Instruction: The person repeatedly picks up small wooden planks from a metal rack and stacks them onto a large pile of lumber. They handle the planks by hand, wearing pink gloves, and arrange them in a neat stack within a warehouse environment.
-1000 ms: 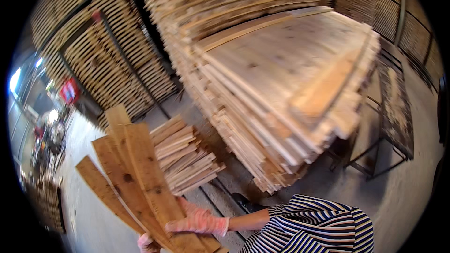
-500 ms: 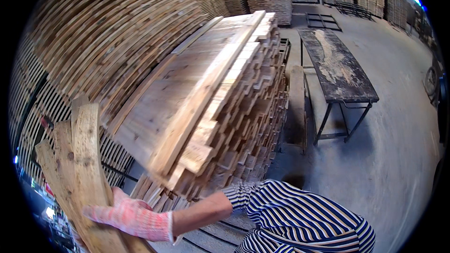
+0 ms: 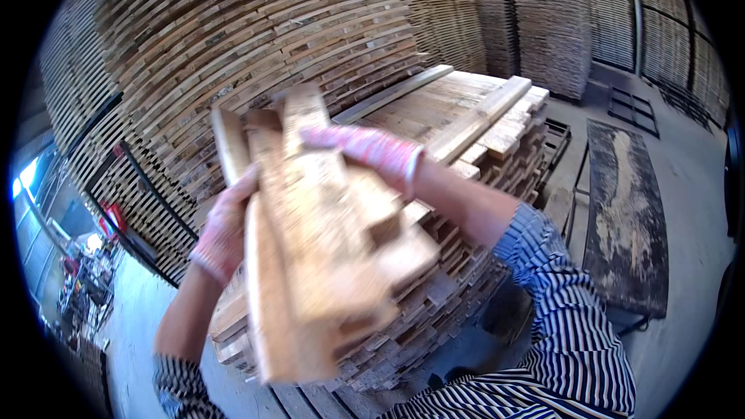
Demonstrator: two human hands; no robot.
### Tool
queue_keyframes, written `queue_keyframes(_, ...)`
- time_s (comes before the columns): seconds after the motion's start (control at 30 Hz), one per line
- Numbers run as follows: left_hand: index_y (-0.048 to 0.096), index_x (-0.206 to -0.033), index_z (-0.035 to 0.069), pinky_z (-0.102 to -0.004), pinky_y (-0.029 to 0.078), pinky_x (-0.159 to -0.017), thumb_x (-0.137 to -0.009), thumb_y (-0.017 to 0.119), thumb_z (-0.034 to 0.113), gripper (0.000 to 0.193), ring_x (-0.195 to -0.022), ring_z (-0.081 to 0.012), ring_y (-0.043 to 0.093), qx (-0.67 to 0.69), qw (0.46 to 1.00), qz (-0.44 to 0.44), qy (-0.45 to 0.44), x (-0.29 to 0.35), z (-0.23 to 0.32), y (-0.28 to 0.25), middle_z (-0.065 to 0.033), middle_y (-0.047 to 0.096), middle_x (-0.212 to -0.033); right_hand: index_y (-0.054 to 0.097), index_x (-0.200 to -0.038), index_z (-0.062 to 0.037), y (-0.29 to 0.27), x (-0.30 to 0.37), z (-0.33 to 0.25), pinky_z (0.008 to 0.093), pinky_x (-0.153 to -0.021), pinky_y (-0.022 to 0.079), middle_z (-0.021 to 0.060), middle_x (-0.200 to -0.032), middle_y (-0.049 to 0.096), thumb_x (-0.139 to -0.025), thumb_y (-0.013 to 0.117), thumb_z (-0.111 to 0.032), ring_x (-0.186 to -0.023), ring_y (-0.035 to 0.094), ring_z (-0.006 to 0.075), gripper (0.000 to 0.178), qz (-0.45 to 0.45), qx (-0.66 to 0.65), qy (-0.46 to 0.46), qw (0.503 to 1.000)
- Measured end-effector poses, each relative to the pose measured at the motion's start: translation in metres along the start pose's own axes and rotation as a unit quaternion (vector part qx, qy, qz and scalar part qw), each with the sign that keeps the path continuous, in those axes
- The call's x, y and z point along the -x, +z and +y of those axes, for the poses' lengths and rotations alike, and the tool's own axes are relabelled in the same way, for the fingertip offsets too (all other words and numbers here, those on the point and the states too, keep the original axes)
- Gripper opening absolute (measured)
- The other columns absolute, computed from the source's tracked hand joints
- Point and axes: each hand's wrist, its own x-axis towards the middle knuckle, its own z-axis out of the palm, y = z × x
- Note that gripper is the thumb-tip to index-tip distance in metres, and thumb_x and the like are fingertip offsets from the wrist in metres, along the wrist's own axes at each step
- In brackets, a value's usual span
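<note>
Between both hands I carry a loose bundle of several rough wooden boards, blurred by motion, their near ends uneven. My left hand, in a pink and white knit glove, grips the bundle's left side. Across the top from the right lies my right hand, in a matching glove, its fingers wrapped over the boards. Beneath and beyond the bundle stands a stack of boards with staggered ends along its right side. A long board lies loose on that stack's top.
Tall piles of stacked planks rise behind on the left and at the back. At the right stands a dark table with sawdust on it. A metal frame lies on the floor at the far right. Cluttered equipment is at the left.
The boards have swung from the lower left to the middle, in front of the stack. My left hand and forearm have come into clear view. The whole view has turned left.
</note>
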Motion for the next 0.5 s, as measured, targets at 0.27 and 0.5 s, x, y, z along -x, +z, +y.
queue_keyframes(0.27, 0.061, -0.116, -0.006, -0.0385, 0.062, -0.075, -0.088, 0.068, 0.035, 0.051, -0.08, -0.03, 0.072, 0.041, 0.995, -0.026, -0.083, -0.074, -0.016, 0.011, -0.021, 0.071, -0.096, 0.065, -0.121, 0.0003, -0.206, -0.03, -0.113, 0.0465, -0.088, 0.056, 0.0237, -0.111, 0.069, -0.086, 0.058, -0.055, -0.105, 0.069, 0.0363, 0.066, 0.242, 0.87, 0.162, 0.397)
queue_keyframes(0.5, 0.067, -0.123, 0.012, -0.0348, 0.057, -0.085, -0.085, 0.073, 0.044, 0.05, -0.097, -0.024, 0.067, -0.489, 0.849, 0.193, -0.057, -0.044, 0.006, -0.068, -0.0153, 0.069, -0.115, 0.057, -0.131, 0.0037, -0.125, -0.05, -0.064, 0.046, -0.095, 0.052, 0.0271, -0.123, 0.065, -0.083, 0.053, -0.07, -0.115, 0.065, 0.0374, 0.088, 0.1, 0.789, -0.034, 0.605)
